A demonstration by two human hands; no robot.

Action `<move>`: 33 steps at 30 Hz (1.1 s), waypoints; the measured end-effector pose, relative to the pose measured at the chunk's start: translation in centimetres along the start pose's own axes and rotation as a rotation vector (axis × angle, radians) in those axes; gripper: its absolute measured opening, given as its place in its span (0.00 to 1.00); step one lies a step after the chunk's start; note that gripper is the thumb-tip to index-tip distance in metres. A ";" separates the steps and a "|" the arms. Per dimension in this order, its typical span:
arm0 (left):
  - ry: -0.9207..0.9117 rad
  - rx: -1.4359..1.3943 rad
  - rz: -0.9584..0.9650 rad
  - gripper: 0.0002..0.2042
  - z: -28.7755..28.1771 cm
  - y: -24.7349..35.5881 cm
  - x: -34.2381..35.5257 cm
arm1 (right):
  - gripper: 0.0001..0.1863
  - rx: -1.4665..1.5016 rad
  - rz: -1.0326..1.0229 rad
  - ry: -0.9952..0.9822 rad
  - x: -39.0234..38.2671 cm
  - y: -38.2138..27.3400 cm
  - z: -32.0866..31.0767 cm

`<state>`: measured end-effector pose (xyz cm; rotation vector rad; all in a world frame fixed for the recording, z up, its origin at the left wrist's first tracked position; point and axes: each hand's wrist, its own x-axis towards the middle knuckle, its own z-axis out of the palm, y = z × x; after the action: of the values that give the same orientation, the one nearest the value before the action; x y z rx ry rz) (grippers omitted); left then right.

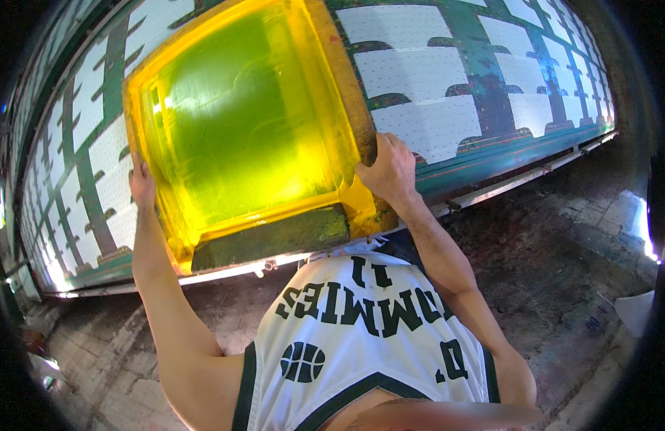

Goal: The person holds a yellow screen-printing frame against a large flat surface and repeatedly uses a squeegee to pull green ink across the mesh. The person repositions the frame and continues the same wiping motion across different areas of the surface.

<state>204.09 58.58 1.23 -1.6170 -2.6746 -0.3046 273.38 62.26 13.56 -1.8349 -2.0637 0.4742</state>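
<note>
Both hands, left [141, 185] and right [390, 169], apparently grip the yellow screen frame's [350, 93] side edges.

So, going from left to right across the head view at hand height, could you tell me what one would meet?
White fabric pieces on the green table → left hand gripping the frame's left edge → yellow mesh of the printing screen → right hand gripping the frame's right edge → more white fabric pieces.

You wear a sleeveless white jersey [361, 323] — dark green trim at armholes and neck, dark block lettering, a basketball emblem. Below the fingers, both arms are bare — no gloves, no wristwear.
</note>
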 end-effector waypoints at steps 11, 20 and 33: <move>0.081 -0.038 0.084 0.28 -0.6 20.7 -1.4 | 0.24 -0.017 -0.002 0.016 4.9 18.5 -9.1; 0.166 -0.069 0.081 0.27 4.3 44.2 -8.0 | 0.28 -0.094 -0.003 0.110 7.5 40.0 -17.4; 0.118 -0.016 0.046 0.28 5.5 50.5 -10.5 | 0.37 -0.009 0.067 -0.073 8.5 47.3 -19.5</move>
<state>253.87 73.09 3.05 -1.6080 -2.5519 -0.4081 323.07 76.41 9.36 -1.9244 -2.0590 0.5586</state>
